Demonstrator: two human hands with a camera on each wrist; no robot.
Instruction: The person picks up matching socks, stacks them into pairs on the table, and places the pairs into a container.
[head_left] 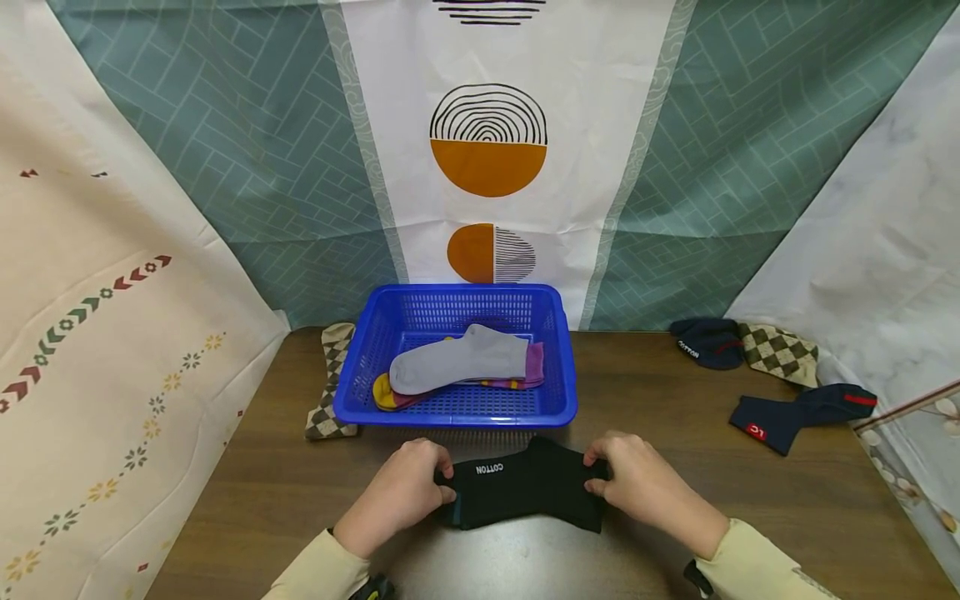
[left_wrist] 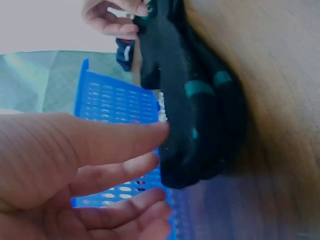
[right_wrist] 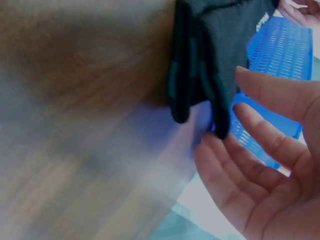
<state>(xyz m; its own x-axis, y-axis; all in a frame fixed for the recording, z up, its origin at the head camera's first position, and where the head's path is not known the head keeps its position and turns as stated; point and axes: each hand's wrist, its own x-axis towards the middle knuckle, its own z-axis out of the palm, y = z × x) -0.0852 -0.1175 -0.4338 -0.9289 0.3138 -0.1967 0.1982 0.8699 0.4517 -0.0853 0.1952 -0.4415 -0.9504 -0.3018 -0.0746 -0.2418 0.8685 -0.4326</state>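
Note:
A pair of black socks with white "COTTON" lettering lies stretched crosswise in front of the blue basket, the lettering upside down in the head view. Teal bands show on the layered socks in the left wrist view. My left hand holds their left end between thumb and fingers. At the other end my right hand holds the edge, its thumb and index finger on either side of the fabric. Teal also marks the two hanging layers of the socks in the right wrist view.
Behind the socks stands the blue basket, holding a grey sock over purple and yellow socks. A checkered sock lies left of it. On the right are navy socks, a dark sock and another checkered sock.

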